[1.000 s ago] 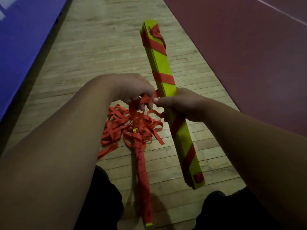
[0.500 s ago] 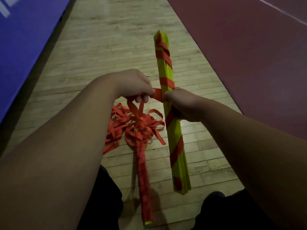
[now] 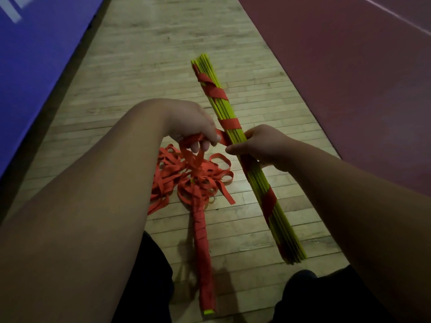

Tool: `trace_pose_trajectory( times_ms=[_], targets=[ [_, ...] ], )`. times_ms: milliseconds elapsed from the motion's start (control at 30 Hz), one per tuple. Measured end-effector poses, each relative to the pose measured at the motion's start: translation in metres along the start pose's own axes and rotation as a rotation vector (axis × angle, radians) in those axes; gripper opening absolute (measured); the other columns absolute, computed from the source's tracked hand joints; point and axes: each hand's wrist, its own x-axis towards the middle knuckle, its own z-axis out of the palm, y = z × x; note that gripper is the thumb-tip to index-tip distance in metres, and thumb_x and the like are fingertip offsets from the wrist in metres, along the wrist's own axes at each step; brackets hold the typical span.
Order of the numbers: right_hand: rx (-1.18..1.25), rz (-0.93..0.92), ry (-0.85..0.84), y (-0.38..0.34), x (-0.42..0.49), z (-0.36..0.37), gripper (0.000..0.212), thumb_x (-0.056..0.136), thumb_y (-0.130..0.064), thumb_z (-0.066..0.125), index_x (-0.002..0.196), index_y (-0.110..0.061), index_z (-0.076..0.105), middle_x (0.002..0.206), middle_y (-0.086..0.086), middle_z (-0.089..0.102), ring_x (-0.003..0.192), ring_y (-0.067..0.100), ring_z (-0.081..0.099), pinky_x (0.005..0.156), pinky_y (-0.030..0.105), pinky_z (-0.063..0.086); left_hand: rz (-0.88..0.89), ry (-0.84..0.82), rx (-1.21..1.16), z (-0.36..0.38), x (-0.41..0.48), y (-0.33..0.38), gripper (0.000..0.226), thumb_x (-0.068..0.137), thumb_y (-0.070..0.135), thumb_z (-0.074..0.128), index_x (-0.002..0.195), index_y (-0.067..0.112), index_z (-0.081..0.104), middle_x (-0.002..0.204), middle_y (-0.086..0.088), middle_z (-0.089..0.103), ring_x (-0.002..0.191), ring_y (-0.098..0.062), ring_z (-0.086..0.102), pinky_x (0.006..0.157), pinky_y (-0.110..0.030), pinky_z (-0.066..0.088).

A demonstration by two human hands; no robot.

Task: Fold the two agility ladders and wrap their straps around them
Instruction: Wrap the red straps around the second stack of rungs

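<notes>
A folded bundle of yellow ladder rungs (image 3: 277, 210) is held up over the floor, ringed by red strap turns. My right hand (image 3: 263, 145) grips the bundle at its middle. My left hand (image 3: 196, 127) pinches the red strap (image 3: 220, 138) just left of the bundle, pulled taut against it. Below my hands, on the floor, lies the second ladder bundle (image 3: 203, 252), wrapped tightly in red along its near part, with a loose tangle of red strap (image 3: 186, 178) at its far end.
The wooden plank floor (image 3: 163, 54) runs away from me. A blue mat (image 3: 39, 54) lies along the left and a dark red mat (image 3: 349, 66) along the right. My dark-clothed knees (image 3: 149, 287) are at the bottom edge.
The yellow bundle has turned in my right hand, its broad face giving way to the rung edges. My left hand has kept the strap taut beside it.
</notes>
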Motion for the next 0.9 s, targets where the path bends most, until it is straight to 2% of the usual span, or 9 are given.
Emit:
trace_pose_trajectory(
  times_ms=[167, 267, 300, 367, 467, 600, 667, 800, 900],
  targets=[
    [0.182, -0.052, -0.076, 0.001, -0.005, -0.005, 0.034, 0.084, -0.027, 0.091, 0.110, -0.013, 0.074, 0.080, 0.000, 0.076, 0.081, 0.020, 0.075, 0.066, 0.035, 0.062, 0.088, -0.028, -0.100, -0.002, -0.006, -0.002, 0.019, 0.105, 0.035, 0.074, 0.108, 0.020, 0.084, 0.088, -0.001, 0.077, 0.066, -0.011, 0.062, 0.073, -0.032, 0.048],
    [0.407, -0.060, -0.125, -0.002, -0.009, -0.007, 0.034, 0.091, -0.008, 0.081, 0.121, -0.006, 0.067, 0.107, 0.028, 0.073, 0.098, 0.040, 0.078, 0.087, 0.055, 0.067, 0.129, -0.067, -0.197, -0.003, -0.007, -0.002, 0.021, 0.108, 0.031, 0.069, 0.118, 0.016, 0.081, 0.096, -0.002, 0.078, 0.073, -0.012, 0.065, 0.076, -0.032, 0.049],
    [0.436, -0.076, -0.129, -0.005, -0.010, -0.008, 0.034, 0.092, -0.004, 0.078, 0.123, -0.005, 0.066, 0.114, 0.031, 0.072, 0.099, 0.042, 0.079, 0.085, 0.053, 0.068, 0.137, -0.082, -0.212, -0.004, -0.008, -0.003, 0.021, 0.108, 0.031, 0.069, 0.117, 0.017, 0.081, 0.099, -0.002, 0.079, 0.076, -0.013, 0.066, 0.079, -0.034, 0.051],
    [0.416, -0.107, -0.066, -0.009, -0.011, -0.009, 0.032, 0.091, -0.002, 0.078, 0.121, -0.004, 0.067, 0.105, 0.027, 0.078, 0.086, 0.037, 0.081, 0.068, 0.041, 0.067, 0.138, -0.098, -0.216, -0.006, -0.007, -0.004, 0.018, 0.107, 0.031, 0.070, 0.110, 0.018, 0.083, 0.102, -0.004, 0.081, 0.081, -0.015, 0.069, 0.088, -0.039, 0.054],
    [0.337, -0.102, 0.108, -0.010, -0.012, -0.011, 0.026, 0.090, -0.005, 0.081, 0.112, -0.006, 0.066, 0.087, 0.019, 0.077, 0.068, 0.029, 0.076, 0.060, 0.039, 0.064, 0.111, -0.086, -0.164, -0.007, -0.004, -0.006, 0.024, 0.106, 0.035, 0.070, 0.102, 0.016, 0.083, 0.104, -0.007, 0.084, 0.080, -0.015, 0.073, 0.091, -0.041, 0.056],
    [0.198, -0.072, 0.322, 0.000, -0.004, -0.014, 0.027, 0.088, -0.010, 0.082, 0.110, -0.017, 0.067, 0.088, 0.014, 0.078, 0.057, 0.018, 0.073, 0.054, 0.033, 0.063, 0.063, -0.061, -0.101, -0.002, -0.001, -0.005, 0.029, 0.106, 0.036, 0.070, 0.098, 0.011, 0.083, 0.091, -0.008, 0.082, 0.076, -0.019, 0.073, 0.093, -0.041, 0.059],
    [0.138, -0.060, 0.377, 0.004, -0.002, -0.013, 0.035, 0.087, -0.019, 0.087, 0.115, -0.020, 0.066, 0.089, 0.007, 0.078, 0.059, 0.015, 0.075, 0.050, 0.029, 0.061, 0.084, 0.011, -0.094, -0.002, -0.001, -0.001, 0.029, 0.107, 0.035, 0.070, 0.097, 0.011, 0.084, 0.077, -0.004, 0.076, 0.068, -0.017, 0.070, 0.085, -0.038, 0.059],
    [0.027, -0.045, 0.322, 0.007, 0.001, -0.010, 0.059, 0.078, -0.047, 0.096, 0.120, -0.024, 0.060, 0.092, 0.002, 0.075, 0.071, 0.016, 0.078, 0.055, 0.033, 0.064, 0.143, 0.200, -0.147, -0.004, 0.001, 0.008, 0.027, 0.104, 0.036, 0.074, 0.093, 0.016, 0.088, 0.062, 0.002, 0.060, 0.054, -0.014, 0.052, 0.069, -0.034, 0.051],
    [0.070, -0.054, 0.188, 0.007, 0.005, -0.007, 0.056, 0.085, -0.047, 0.089, 0.124, -0.021, 0.059, 0.100, 0.008, 0.075, 0.079, 0.020, 0.078, 0.063, 0.038, 0.067, 0.157, 0.251, -0.208, -0.004, 0.004, 0.009, 0.026, 0.105, 0.037, 0.073, 0.098, 0.016, 0.088, 0.059, 0.002, 0.055, 0.052, -0.014, 0.050, 0.063, -0.029, 0.048]
  ],
)
